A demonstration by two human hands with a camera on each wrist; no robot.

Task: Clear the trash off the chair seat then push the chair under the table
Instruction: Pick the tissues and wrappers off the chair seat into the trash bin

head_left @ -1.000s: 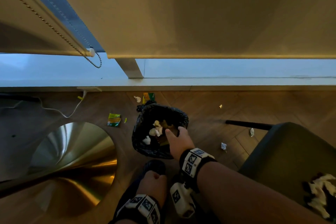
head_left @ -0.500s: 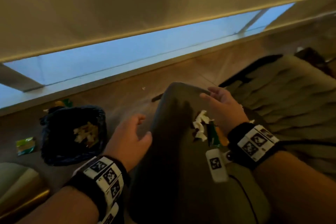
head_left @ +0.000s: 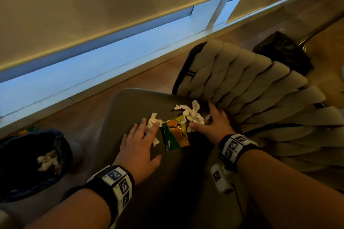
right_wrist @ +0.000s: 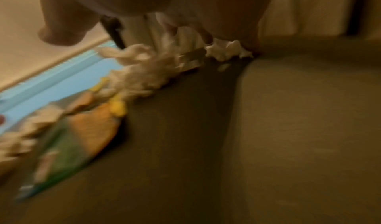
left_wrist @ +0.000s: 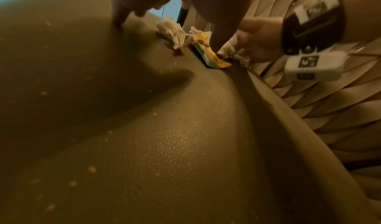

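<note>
The chair's olive seat [head_left: 130, 109] holds a small pile of trash. It is made up of crumpled white tissues [head_left: 191, 112], another tissue wad [head_left: 153, 122] and a green-and-orange wrapper [head_left: 174, 135]. My left hand [head_left: 143, 135] lies flat on the seat with its fingers spread, the fingertips touching the left wad. My right hand [head_left: 212, 119] is on the pile's right side by the woven backrest [head_left: 251, 89], its fingers down on the tissues [right_wrist: 226, 48] and its thumb free. In the left wrist view the wrapper [left_wrist: 208, 53] sits between both hands.
A bin lined with a black bag [head_left: 61, 147] stands on the wooden floor left of the chair, tissues inside it. Another black bag [head_left: 283, 52] sits behind the backrest. A low window sill [head_left: 93, 72] runs along the far wall.
The view has swung from the bin to the chair. Both hands have come down onto the seat, one on each side of the trash pile.
</note>
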